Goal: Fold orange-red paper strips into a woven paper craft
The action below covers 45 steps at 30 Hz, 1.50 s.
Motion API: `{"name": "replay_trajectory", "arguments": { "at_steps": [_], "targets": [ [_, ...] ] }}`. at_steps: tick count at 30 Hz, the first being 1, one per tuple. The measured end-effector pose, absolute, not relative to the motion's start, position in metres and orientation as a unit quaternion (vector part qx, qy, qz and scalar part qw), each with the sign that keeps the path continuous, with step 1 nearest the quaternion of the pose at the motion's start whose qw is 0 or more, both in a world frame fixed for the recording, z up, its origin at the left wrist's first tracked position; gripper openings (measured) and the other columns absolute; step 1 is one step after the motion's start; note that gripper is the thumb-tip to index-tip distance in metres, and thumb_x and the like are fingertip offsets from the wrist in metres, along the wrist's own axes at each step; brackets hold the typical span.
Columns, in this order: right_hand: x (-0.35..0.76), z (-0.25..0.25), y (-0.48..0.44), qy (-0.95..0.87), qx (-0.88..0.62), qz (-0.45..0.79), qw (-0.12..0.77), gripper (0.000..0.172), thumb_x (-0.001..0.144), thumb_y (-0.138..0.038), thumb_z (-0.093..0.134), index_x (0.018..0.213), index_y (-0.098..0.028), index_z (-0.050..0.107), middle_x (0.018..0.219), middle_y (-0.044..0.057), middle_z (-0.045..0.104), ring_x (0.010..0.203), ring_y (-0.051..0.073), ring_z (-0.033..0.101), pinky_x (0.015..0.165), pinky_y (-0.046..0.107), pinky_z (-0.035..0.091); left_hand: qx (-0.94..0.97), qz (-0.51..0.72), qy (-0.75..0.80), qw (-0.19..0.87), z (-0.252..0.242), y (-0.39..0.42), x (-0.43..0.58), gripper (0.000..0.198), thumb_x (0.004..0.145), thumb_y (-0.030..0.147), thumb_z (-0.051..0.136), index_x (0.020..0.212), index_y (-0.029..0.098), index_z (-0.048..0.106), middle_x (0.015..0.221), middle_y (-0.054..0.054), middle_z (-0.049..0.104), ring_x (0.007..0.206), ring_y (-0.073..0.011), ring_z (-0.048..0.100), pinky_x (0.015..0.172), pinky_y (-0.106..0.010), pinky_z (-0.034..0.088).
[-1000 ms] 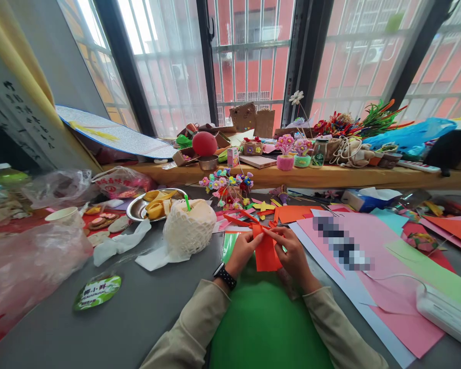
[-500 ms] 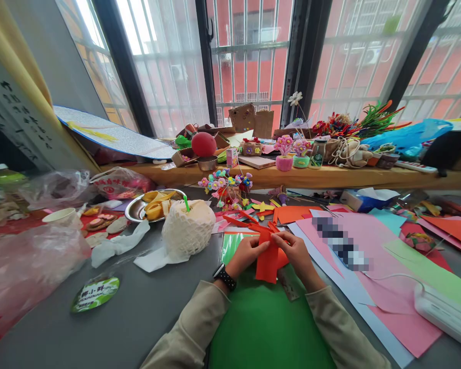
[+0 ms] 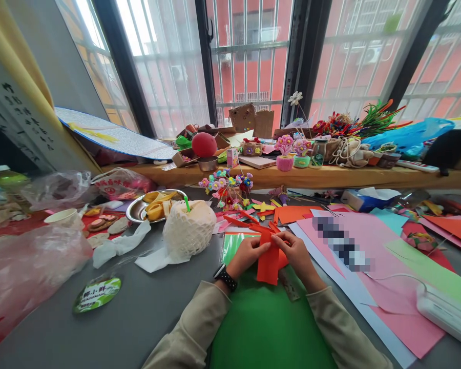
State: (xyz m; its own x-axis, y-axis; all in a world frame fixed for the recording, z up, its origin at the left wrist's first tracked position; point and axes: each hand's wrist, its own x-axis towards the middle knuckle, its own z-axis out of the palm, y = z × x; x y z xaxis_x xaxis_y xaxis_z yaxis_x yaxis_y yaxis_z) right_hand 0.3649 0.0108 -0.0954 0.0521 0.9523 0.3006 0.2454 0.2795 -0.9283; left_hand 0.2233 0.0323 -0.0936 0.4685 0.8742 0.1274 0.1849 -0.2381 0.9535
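Orange paper (image 3: 268,265), lower edge free

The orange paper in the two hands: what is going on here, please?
A person's left hand and right hand both pinch the orange paper by its upper part, over a green sheet. Its lower end is free. A netted white fruit sits to the left, and pink sheets lie to the right.

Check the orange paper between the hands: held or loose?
Held: left hand and right hand pinch the orange paper above its lower end.
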Motion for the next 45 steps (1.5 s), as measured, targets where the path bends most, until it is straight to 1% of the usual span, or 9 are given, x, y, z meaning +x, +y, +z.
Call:
{"name": "replay_trajectory", "arguments": {
  "at_steps": [8,14,18,23,27,33,39,43,45],
  "targets": [
    [0.368,-0.101,0.014,-0.6,-0.496,0.359,0.515,0.026,0.069,-0.038,0.047,0.07,-0.015,0.058,0.065,0.002,0.058,0.065,0.015,0.052,0.061,0.025,0.04,0.708,0.35,0.353,0.502,-0.094,0.032,0.223,0.029,0.067,0.037,0.046,0.071,0.011,0.059,0.066,-0.002,0.055,0.06,-0.0118,0.046,0.053,-0.02,0.035],
    [0.369,-0.103,0.016,-0.598,-0.49,0.363,0.52,0.026,0.068,-0.04,0.048,0.068,-0.015,0.056,0.063,0.0,0.057,0.061,0.014,0.051,0.059,0.024,0.039,0.732,0.34,0.353,0.473,-0.095,0.032,0.223,0.03,0.068,0.038,0.045,0.067,0.012,0.059,0.068,-0.002,0.055,0.06,-0.0117,0.045,0.052,-0.019,0.035],
    [0.371,-0.101,0.016,-0.637,-0.505,0.303,0.497,0.026,0.071,-0.039,0.044,0.069,-0.016,0.055,0.066,0.002,0.057,0.063,0.014,0.05,0.058,0.023,0.039,0.734,0.342,0.355,0.467,-0.098,0.034,0.223,0.029,0.068,0.037,0.044,0.069,0.012,0.059,0.068,-0.002,0.055,0.061,-0.0119,0.045,0.053,-0.019,0.035],
    [0.373,-0.1,0.017,-0.702,-0.515,0.204,0.448,0.026,0.075,-0.037,0.037,0.065,-0.018,0.052,0.063,0.002,0.054,0.059,0.013,0.048,0.051,0.022,0.038,0.713,0.351,0.384,0.47,-0.099,0.035,0.223,0.031,0.069,0.037,0.042,0.075,0.011,0.057,0.066,-0.002,0.054,0.06,-0.0117,0.045,0.052,-0.019,0.035],
    [0.374,-0.103,0.019,-0.738,-0.51,0.147,0.416,0.026,0.077,-0.035,0.034,0.063,-0.018,0.049,0.061,0.001,0.052,0.058,0.013,0.048,0.052,0.022,0.037,0.716,0.351,0.39,0.46,-0.099,0.035,0.224,0.03,0.069,0.037,0.042,0.071,0.01,0.056,0.066,-0.002,0.053,0.059,-0.011,0.044,0.051,-0.019,0.034],
    [0.371,-0.106,0.02,-0.754,-0.519,0.11,0.386,0.024,0.078,-0.031,0.032,0.064,-0.018,0.045,0.061,0.002,0.051,0.056,0.014,0.047,0.051,0.023,0.036,0.736,0.347,0.388,0.433,-0.1,0.036,0.223,0.029,0.069,0.036,0.041,0.065,0.011,0.055,0.06,-0.001,0.051,0.055,-0.0097,0.041,0.049,-0.018,0.032],
    [0.372,-0.107,0.021,-0.757,-0.513,0.133,0.382,0.025,0.078,-0.032,0.031,0.064,-0.018,0.046,0.06,0.002,0.052,0.056,0.013,0.047,0.051,0.023,0.037,0.723,0.361,0.403,0.43,-0.1,0.037,0.224,0.03,0.069,0.038,0.041,0.069,0.011,0.056,0.062,-0.001,0.052,0.056,-0.01,0.042,0.049,-0.018,0.033],
    [0.371,-0.107,0.02,-0.752,-0.515,0.133,0.389,0.023,0.078,-0.03,0.033,0.064,-0.018,0.047,0.06,0.002,0.052,0.056,0.014,0.047,0.052,0.024,0.037,0.716,0.369,0.411,0.427,-0.099,0.036,0.224,0.03,0.069,0.038,0.041,0.067,0.012,0.056,0.061,0.0,0.052,0.056,-0.0099,0.042,0.049,-0.018,0.033],
    [0.371,-0.105,0.019,-0.743,-0.511,0.162,0.401,0.024,0.077,-0.032,0.034,0.064,-0.018,0.048,0.059,0.001,0.052,0.056,0.013,0.048,0.052,0.024,0.038,0.714,0.373,0.415,0.424,-0.099,0.035,0.224,0.029,0.068,0.038,0.041,0.066,0.012,0.056,0.061,0.0,0.052,0.055,-0.01,0.042,0.049,-0.018,0.032]
  ]
}}
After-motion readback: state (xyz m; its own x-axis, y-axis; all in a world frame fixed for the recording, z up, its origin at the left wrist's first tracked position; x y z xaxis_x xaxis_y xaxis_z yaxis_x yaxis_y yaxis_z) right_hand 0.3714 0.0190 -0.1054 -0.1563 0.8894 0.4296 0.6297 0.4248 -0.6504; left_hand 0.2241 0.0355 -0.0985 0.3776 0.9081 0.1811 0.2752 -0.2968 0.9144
